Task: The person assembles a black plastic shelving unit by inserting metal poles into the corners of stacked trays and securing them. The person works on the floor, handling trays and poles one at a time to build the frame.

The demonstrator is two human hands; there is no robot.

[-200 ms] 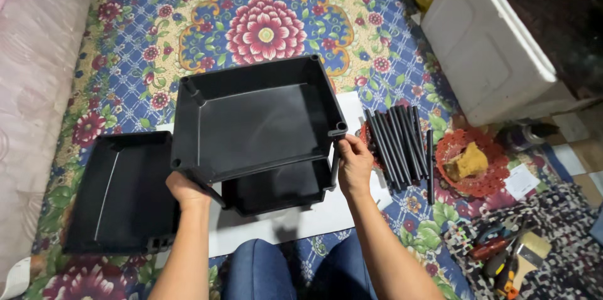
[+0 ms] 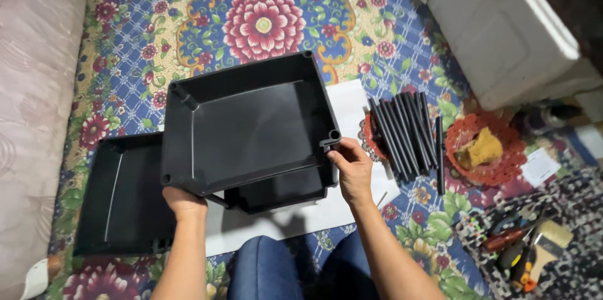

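Note:
A black plastic tray (image 2: 245,127) is held tilted above the floor. My left hand (image 2: 182,199) grips its near left corner from below. My right hand (image 2: 352,168) holds its near right corner, by a round socket. Under it stands a second black tray (image 2: 282,193) on short black posts, mostly hidden. A third black tray (image 2: 122,193) lies flat on the rug to the left. A bundle of several black tubes (image 2: 405,130) lies just right of my right hand.
White sheet (image 2: 352,108) under the trays on a flowered rug (image 2: 264,20). White foam box (image 2: 502,30) at far right. Red basket (image 2: 487,149) with a yellow sponge. Brush and tools (image 2: 534,250) at bottom right. My knees (image 2: 295,272) at the bottom edge.
The held tray sits slightly lower and nearer the lower tray; both hands keep their grip on its corners.

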